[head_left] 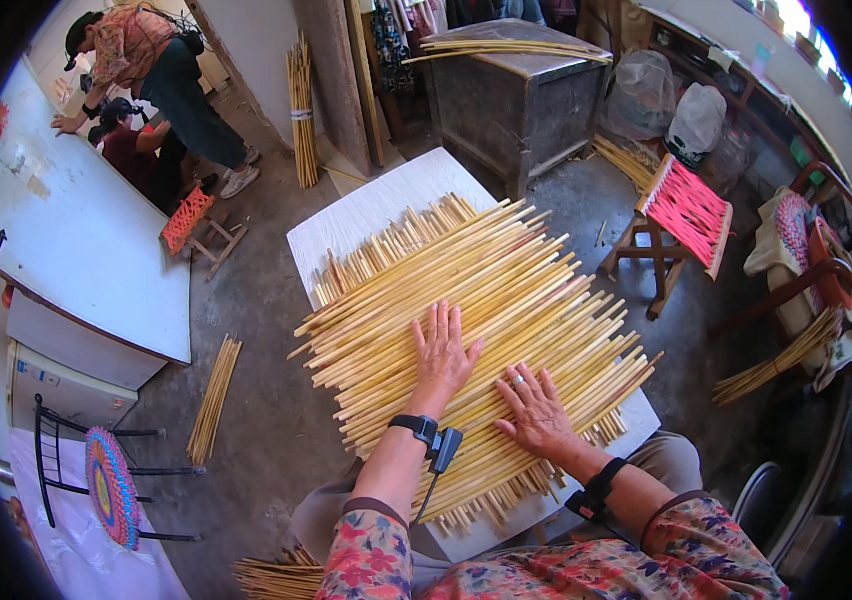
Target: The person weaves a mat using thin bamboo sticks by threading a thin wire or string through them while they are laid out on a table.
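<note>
A broad layer of pale yellow reed stalks point(506, 290) lies side by side in front of me, slanting up to the right. Beneath it, more stalks run crosswise, their ends point(401, 240) poking out at the far and near sides. All of this rests on a white board point(351, 225). My left hand point(443, 352) lies flat on the middle of the top layer, fingers spread and pointing away. Lower and to the right, my right hand point(536, 412), with a ring on one finger, also rests flat on the stalks, fingers apart. Neither hand grips a stalk.
Loose stalks lie on a dark cabinet point(526, 100) at the back. Tied bundles stand by the doorway point(301, 110) and lie on the left floor point(214, 400). A pink-webbed folding stool point(681, 215) stands right; an armchair point(821, 260) beyond. Two people are at the far left.
</note>
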`<state>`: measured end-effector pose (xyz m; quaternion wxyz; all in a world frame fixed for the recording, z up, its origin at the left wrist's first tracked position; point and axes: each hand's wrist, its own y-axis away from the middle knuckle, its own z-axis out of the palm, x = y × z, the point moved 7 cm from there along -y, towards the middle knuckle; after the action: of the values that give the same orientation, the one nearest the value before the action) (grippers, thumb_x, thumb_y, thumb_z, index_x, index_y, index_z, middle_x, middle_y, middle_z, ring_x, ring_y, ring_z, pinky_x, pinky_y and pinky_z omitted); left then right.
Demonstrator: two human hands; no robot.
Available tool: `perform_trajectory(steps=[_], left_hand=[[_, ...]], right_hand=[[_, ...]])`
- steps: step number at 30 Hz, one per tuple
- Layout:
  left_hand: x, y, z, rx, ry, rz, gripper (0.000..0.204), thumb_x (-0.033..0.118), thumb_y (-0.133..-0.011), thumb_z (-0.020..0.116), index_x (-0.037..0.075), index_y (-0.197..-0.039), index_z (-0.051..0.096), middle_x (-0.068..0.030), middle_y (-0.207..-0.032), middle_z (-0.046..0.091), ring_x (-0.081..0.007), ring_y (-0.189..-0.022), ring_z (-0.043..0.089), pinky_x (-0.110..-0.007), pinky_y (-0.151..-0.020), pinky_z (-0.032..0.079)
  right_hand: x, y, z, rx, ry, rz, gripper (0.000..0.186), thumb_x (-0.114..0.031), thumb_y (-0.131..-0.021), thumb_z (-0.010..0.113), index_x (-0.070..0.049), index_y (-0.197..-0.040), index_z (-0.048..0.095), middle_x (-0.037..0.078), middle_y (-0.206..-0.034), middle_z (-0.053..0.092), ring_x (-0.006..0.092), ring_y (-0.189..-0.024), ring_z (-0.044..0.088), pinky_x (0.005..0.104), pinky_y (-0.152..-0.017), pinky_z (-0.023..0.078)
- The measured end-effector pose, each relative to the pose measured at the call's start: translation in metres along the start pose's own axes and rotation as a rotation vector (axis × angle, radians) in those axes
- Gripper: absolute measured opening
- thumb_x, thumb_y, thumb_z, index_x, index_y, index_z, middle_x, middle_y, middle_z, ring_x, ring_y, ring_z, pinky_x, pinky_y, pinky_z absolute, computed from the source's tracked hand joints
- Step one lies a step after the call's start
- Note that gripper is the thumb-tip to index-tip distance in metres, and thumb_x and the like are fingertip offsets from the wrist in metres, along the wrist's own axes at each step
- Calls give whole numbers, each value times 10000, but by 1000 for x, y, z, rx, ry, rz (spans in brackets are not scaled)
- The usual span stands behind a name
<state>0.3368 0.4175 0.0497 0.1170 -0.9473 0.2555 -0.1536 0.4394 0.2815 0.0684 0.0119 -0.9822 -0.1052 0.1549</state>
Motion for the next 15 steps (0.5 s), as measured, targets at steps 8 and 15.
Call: perform_trajectory(steps=[8, 15], left_hand=[[-5, -10, -4, -99, 48, -59, 695, 447, -836, 532, -1, -1331, 339, -220, -1402, 293, -341, -1327, 235, -565, -1057, 132], [-37, -62, -1, -99, -19, -85, 717, 508, -885, 411, 11, -1380, 263, -197, -1455, 200, -317, -1366, 136, -548, -1079, 46]], right_hand=[[1, -1, 3, -1, -5, -12, 633, -435, -819, 553, -91, -1325, 389, 133, -1396, 341, 286, -1344, 222, 459, -1105, 95], [1, -1, 2, -6, 11, -1, 642, -417, -803, 582, -79, -1317, 397, 142, -1390, 343, 298, -1338, 230, 469, -1103, 99]])
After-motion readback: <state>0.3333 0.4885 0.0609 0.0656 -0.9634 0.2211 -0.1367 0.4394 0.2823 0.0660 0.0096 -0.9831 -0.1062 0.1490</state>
